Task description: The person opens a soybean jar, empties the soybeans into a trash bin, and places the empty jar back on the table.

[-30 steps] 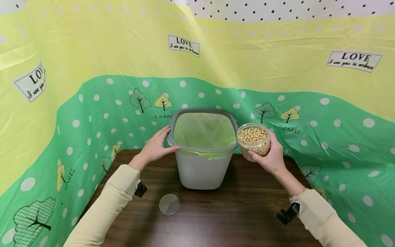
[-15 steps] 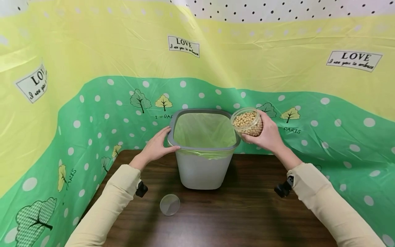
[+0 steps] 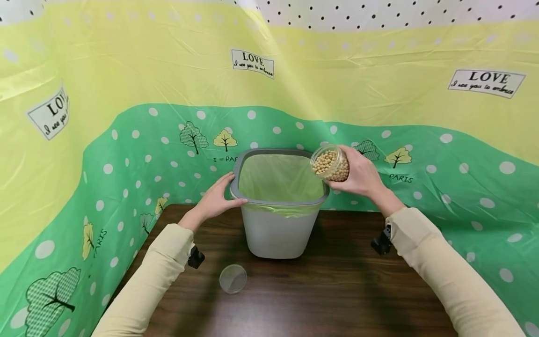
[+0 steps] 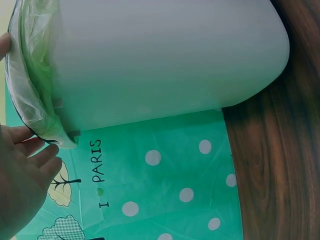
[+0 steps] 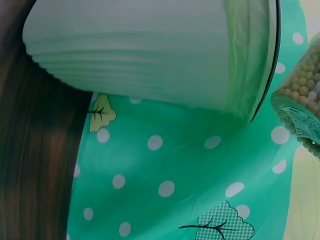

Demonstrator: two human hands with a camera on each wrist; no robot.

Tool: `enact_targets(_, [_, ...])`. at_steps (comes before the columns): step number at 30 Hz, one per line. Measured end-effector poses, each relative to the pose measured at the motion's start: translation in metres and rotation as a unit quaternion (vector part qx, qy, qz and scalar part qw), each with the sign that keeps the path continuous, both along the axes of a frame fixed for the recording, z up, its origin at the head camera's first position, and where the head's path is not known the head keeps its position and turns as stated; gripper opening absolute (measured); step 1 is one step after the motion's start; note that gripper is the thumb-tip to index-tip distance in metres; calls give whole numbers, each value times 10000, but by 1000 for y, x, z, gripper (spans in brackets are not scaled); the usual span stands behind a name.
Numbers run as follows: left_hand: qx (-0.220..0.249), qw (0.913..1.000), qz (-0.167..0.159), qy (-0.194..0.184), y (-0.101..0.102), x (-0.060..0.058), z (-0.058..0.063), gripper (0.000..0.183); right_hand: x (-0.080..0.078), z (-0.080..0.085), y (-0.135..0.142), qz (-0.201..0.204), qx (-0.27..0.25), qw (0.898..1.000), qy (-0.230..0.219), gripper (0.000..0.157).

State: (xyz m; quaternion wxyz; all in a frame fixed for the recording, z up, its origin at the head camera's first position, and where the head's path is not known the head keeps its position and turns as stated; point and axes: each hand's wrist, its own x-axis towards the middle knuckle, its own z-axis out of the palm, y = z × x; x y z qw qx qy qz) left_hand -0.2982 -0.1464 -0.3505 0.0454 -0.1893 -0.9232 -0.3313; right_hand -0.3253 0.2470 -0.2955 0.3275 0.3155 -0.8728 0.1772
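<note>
My right hand (image 3: 358, 172) grips a clear jar (image 3: 340, 169) of round beige beans, which look like soybeans. The lidless jar tilts left, its mouth over the right rim of a light grey trash bin (image 3: 275, 234). In the right wrist view the jar (image 5: 302, 97) shows a printed label, and the right hand is out of sight. My left hand (image 3: 213, 199) rests at the bin's left front corner, thumb on the front rim and straight fingers along the side. A green bag (image 3: 278, 180) lines the bin. In the left wrist view fingertips (image 4: 50, 157) touch the rim.
A round clear lid (image 3: 233, 279) lies on the dark wooden table (image 3: 294, 299), in front of the bin and left of it. A printed green and yellow curtain (image 3: 139, 126) surrounds the back and sides of the table.
My right hand has raised the jar and brought it leftward to the bin's rim, tipping it further left. The left hand stays at the rim.
</note>
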Motion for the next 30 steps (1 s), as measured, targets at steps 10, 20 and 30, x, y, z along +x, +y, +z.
enact_targets(10, [468, 9988, 33, -160, 0, -1, -2, 88, -9, 4, 7, 476, 783, 9953, 325, 97])
enact_targets(20, [611, 9978, 1, -238, 0, -3, -5, 90, -12, 9, 12, 675, 1235, 9880, 633, 99])
enact_targets(30, [615, 9977, 54, -264, 0, -2, -5, 90, -18, 16, 14, 782, 1630, 9759, 1223, 97])
